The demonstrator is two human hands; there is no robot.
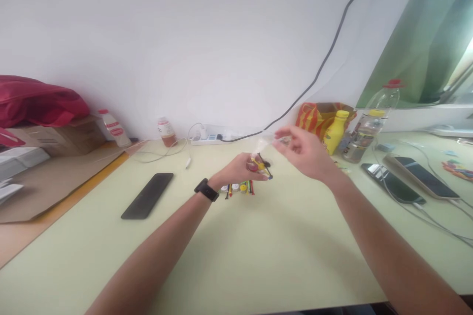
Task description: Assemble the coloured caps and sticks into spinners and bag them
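My left hand (242, 170), with a black watch on its wrist, is closed around a small yellow, black and red plastic piece (258, 163). A crumpled clear plastic bag (261, 142) rises from the top of that hand. My right hand (305, 152) is to the right, slightly blurred, its index finger and thumb drawn together at the bag's right edge. Just below my left hand, a row of small colourful parts (238, 188) lies on the table, with white and yellow round pieces and thin dark, red and green sticks. My left fingers partly hide the piece they hold.
A black phone (148, 196) lies left on the pale table (236, 266). Two charging phones (393, 183) lie right, with cables. Behind stand a power strip (205, 140), a striped bag (314, 114), a yellow bottle (335, 133) and clear bottles (364, 135). Cardboard (55, 177) covers the far left.
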